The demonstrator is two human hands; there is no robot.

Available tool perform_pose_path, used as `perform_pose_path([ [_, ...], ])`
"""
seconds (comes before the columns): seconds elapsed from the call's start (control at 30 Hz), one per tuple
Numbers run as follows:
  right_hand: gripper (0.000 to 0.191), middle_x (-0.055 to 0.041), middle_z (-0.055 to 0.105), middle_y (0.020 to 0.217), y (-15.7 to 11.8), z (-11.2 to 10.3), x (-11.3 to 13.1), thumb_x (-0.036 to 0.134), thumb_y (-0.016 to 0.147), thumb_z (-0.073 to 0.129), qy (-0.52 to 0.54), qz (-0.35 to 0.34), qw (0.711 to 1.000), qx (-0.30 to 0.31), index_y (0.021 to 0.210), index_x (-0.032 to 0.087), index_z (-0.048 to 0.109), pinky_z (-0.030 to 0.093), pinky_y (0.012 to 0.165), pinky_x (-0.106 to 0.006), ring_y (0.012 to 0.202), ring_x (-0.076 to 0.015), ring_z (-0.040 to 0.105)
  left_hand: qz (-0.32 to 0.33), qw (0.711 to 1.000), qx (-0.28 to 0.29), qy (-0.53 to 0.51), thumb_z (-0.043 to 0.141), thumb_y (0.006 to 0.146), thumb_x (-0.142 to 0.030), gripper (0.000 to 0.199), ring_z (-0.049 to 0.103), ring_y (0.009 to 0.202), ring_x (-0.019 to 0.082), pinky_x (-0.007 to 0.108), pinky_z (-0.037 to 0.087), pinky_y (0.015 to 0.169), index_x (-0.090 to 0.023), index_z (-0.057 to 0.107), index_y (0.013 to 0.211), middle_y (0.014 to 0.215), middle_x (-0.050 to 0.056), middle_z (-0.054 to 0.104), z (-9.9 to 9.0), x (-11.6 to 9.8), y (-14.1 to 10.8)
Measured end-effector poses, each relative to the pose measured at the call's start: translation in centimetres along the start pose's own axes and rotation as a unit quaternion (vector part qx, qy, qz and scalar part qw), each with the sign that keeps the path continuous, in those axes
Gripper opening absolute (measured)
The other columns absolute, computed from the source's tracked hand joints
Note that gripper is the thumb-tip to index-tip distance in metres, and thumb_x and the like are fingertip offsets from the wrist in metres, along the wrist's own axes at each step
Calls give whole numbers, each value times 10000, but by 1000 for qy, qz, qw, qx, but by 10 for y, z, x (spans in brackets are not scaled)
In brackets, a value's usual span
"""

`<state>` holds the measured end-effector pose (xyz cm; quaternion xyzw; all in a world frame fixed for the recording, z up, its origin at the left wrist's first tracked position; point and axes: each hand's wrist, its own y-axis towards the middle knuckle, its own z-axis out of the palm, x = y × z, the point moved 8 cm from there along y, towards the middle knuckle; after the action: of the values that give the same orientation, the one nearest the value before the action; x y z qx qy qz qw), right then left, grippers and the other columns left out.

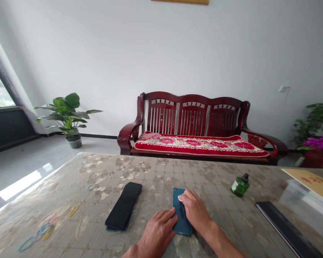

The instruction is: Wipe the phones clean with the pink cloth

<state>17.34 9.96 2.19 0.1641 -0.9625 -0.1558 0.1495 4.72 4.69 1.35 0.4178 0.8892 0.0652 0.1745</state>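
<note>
On my feed the blue phone (182, 225) lies on the table (156, 179), long axis pointing away, between left hand (158, 227), fingers along its edge, and curled right hand (196, 208), any clamping unclear.

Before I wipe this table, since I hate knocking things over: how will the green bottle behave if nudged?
The bottle might tip if pushed high, as it stands upright, though its squat body should steady it. Its glossy surface could be slippery.

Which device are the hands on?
The blue phone, with left hand and right hand on it; the black-screened phone and far-right dark device lie untouched.
</note>
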Motion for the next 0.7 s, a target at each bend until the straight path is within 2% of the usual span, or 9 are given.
perform_pose_path([
  [0.1, 274, -36, 627, 935, -3, -2, -5, 71, 941, 452, -2, -6, 1000, -8, 960, 222, 680, 424, 830, -270, 935, -189, 567, 3, 1000, -14, 1, 654, 874, -164, 372, 637, 1133, 263, 403, 539, 970, -218, 597, 1238, 1338, 73, 619, -2, -1, 0],
  [0.3, 277, -33, 637, 919, 14, -1, -25, 77, 941, 453, -26, 17, 999, -31, 945, 232, 682, 443, 818, -279, 930, -195, 575, 19, 999, -40, 7, 630, 875, -172, 362, 653, 1104, 257, 386, 553, 943, -217, 596, 1233, 1326, 71, 627, -4, -1, -2],
  [0.53, 225, -27, 638, 943, -17, -5, -14, 104, 945, 501, -15, -11, 999, -35, 1005, 236, 673, 433, 824, -283, 921, -189, 571, 22, 998, -53, 12, 602, 886, -167, 353, 653, 1101, 250, 375, 551, 938, -223, 598, 1234, 1320, 69, 631, -5, -1, -2],
  [0.7, 231, -26, 646, 923, -1, -8, -20, 117, 949, 497, -37, 20, 999, -16, 966, 241, 691, 418, 818, -290, 917, -195, 573, 17, 999, -47, 5, 591, 890, -169, 353, 648, 1111, 251, 384, 543, 952, -226, 597, 1238, 1323, 71, 628, -4, 0, -2],
])
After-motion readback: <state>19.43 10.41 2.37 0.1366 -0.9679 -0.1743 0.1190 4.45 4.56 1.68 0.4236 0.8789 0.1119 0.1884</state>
